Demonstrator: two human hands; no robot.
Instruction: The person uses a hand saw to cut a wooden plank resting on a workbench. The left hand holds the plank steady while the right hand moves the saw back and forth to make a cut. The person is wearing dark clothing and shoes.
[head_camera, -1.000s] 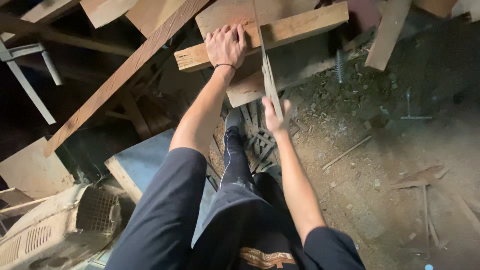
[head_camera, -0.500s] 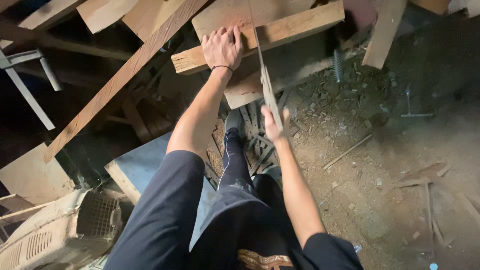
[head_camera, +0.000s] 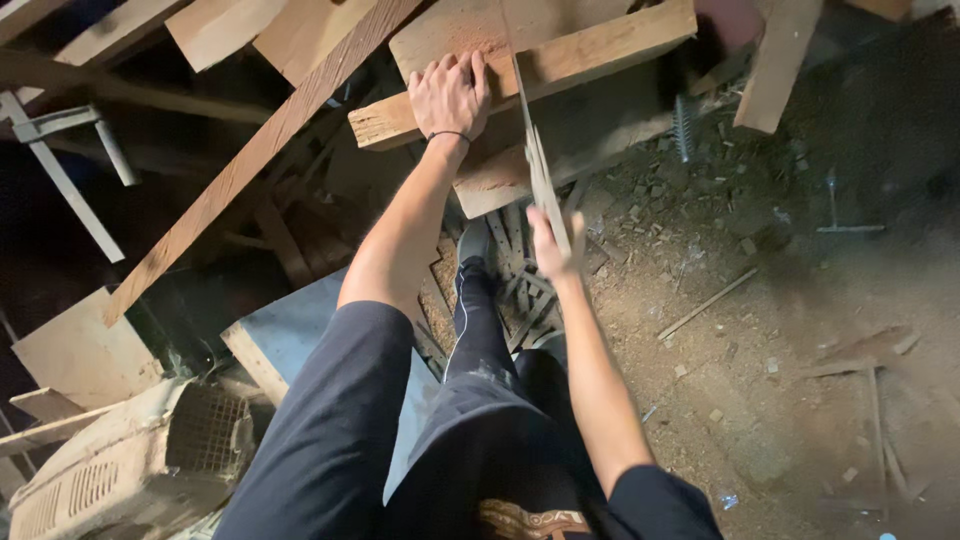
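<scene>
since a second ago: little changed, only slightly shifted; left hand (head_camera: 450, 95) still pressed flat on the wooden beam (head_camera: 560, 60), right hand (head_camera: 552, 245) still wrapped around the handle of the handsaw (head_camera: 530, 150).

beam lying across the top of the view toward 12 o'clock, resting on another plank (head_camera: 520, 175) beneath, long plank (head_camera: 260, 150) slanting off toward 10 o'clock. saw blade standing on edge, biting into the beam just at 3 o'clock of the left hand. left fingers spread open and pressing down, clamped on nothing. right fingers closed on the saw grip.

beam: probably heavy, stiff, rough and splintery, not slippery; best held flat from above, close beside the cut. saw blade: thin, likely springy, prone to buckle; to be taken by the handle only.

sawdust-strewn floor (head_camera: 780, 330) at 4 o'clock, littered with offcuts.
</scene>
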